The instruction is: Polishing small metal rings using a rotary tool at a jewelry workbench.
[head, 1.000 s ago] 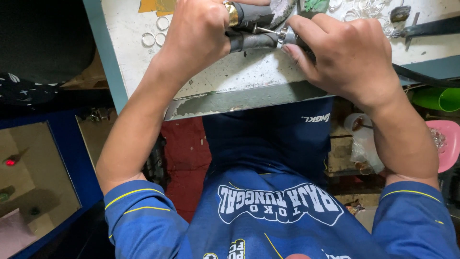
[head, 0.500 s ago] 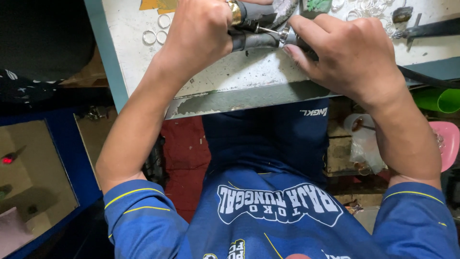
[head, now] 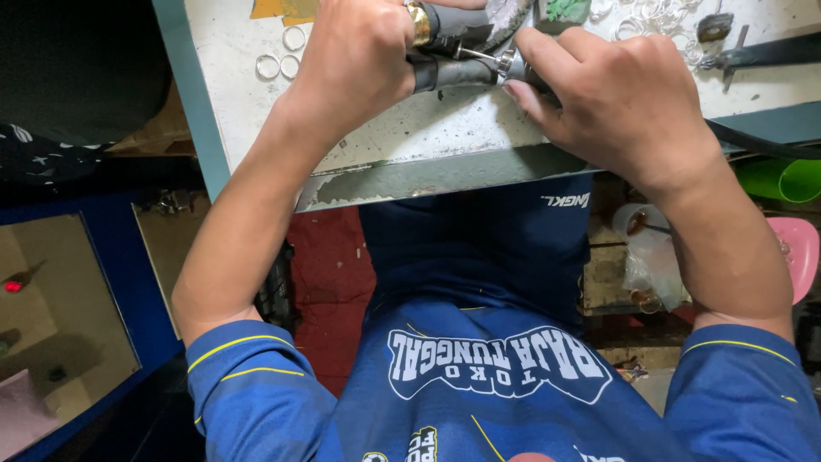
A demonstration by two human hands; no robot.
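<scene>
Head camera looks straight down over a worn white workbench [head: 428, 137] with a teal edge, where both bare hands work close together at the far side. The left hand [head: 359, 60] is curled into a tight fist around a dark, rubbery grip with a brass band [head: 418, 23] showing just past the knuckles; the fingers are fully wrapped and no gap shows between them. A second dark tube [head: 453, 73] lies just below that grip and runs from under the left hand toward the right.

The right hand [head: 620, 103] is bent over, fingers drawn in narrowly, its thumb and forefinger pinching a small silver metal tip [head: 508, 63] that sits between the two hands. A thin metal shaft [head: 475, 53] runs from that tip back toward the left fist. What the palm covers cannot be told. A black cord [head: 753, 141] comes out from beneath the right wrist and trails off along the bench edge.

Several small metal rings [head: 282, 56] lie on the bench well to the left of the left hand, and more rings [head: 650, 10] are scattered at the far edge above the right hand. A dark flat tool [head: 753, 53] lies to the right of them. Below the bench, a green cup [head: 782, 180] and a pink dish [head: 795, 248] sit to the right, near a crumpled clear plastic bag [head: 650, 257].
</scene>
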